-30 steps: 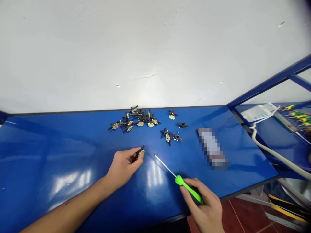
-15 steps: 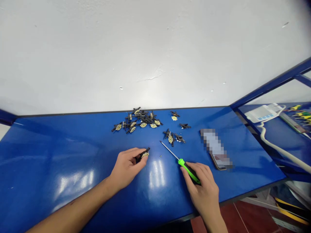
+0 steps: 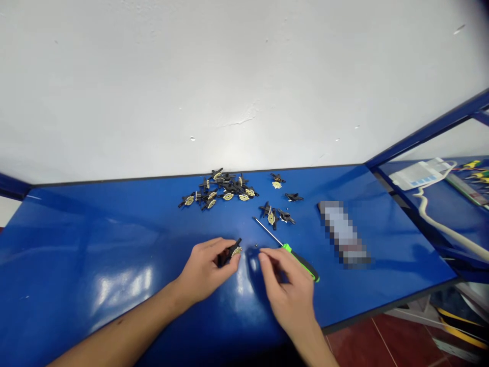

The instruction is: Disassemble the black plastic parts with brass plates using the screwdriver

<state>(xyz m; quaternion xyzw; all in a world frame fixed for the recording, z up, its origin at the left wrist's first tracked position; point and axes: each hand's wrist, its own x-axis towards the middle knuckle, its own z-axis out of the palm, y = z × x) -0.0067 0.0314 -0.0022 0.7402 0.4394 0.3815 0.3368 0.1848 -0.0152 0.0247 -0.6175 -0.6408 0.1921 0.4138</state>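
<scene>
Between thumb and fingers, my left hand (image 3: 208,270) grips a small black part with a gold-coloured plate (image 3: 236,250); the fingers cover much of it. My right hand (image 3: 292,285) is just to the right, thumb and index fingertips together, with nothing visible in them. Just past those fingertips a tiny metal piece, perhaps a screw (image 3: 256,245), lies on the blue table (image 3: 114,229). A screwdriver (image 3: 305,265) with a green and black handle rests on the table behind my right hand, its tip pointing up and left.
A pile of similar black parts with gold-coloured plates (image 3: 228,196) lies near the wall. Several more, including one black part (image 3: 294,197), are scattered to its right. A phone (image 3: 346,234) lies farther right. Beyond the table edge are a white device (image 3: 420,174) and a thick cable (image 3: 439,221).
My right hand has let go of the screwdriver and moved left towards the tiny metal piece. My left hand keeps its hold on the black part. The view has shifted slightly.
</scene>
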